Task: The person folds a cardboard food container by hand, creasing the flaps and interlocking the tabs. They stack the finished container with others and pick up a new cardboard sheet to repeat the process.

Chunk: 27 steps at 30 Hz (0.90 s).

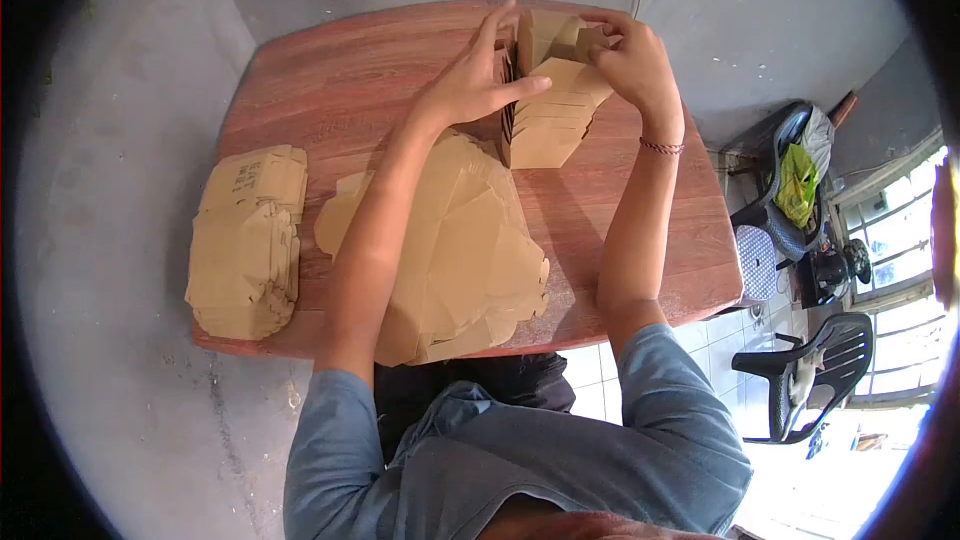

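A group of folded brown cardboard boxes [550, 120] stands nested together at the far side of the wooden table. My left hand [487, 75] is at their left side, thumb and fingers spread apart, the thumb reaching over the cardboard. Fingers bent, my right hand [636, 62] pinches a cardboard flap at the top right of the group. Flat cardboard sheets [450, 240] lie overlapping in front of me, partly under my left forearm. Another stack of flat cardboard [245, 250], with printed letters on its upper part, is at the table's left end.
The wooden table [640, 230] meets grey walls at its far side. To the right are a dark chair holding bags [797, 185], a stool [756, 262], a fan [845, 262] and a black plastic chair [850, 365] near a bright window.
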Available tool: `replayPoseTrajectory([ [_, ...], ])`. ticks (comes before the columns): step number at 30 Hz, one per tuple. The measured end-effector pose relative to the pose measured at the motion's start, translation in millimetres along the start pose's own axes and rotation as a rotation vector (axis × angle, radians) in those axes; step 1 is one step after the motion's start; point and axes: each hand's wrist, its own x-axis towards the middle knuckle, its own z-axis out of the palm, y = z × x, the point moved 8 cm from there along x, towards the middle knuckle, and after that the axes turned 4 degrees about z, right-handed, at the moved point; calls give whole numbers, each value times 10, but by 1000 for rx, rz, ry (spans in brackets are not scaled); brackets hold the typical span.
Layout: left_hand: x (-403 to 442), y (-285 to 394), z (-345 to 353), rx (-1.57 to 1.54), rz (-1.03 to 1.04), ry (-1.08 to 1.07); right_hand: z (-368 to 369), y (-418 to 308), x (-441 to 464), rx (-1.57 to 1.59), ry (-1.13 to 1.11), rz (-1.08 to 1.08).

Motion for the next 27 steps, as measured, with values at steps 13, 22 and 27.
replayPoseTrajectory([
  [13,-75,-137,140,-145,-80,-27,580,445,185,-89,-161,-175],
  [22,-124,-60,194,-59,-161,-3,507,260,-42,48,-413,93],
  [27,-56,19,283,44,-84,72,502,400,-34,86,-439,158],
])
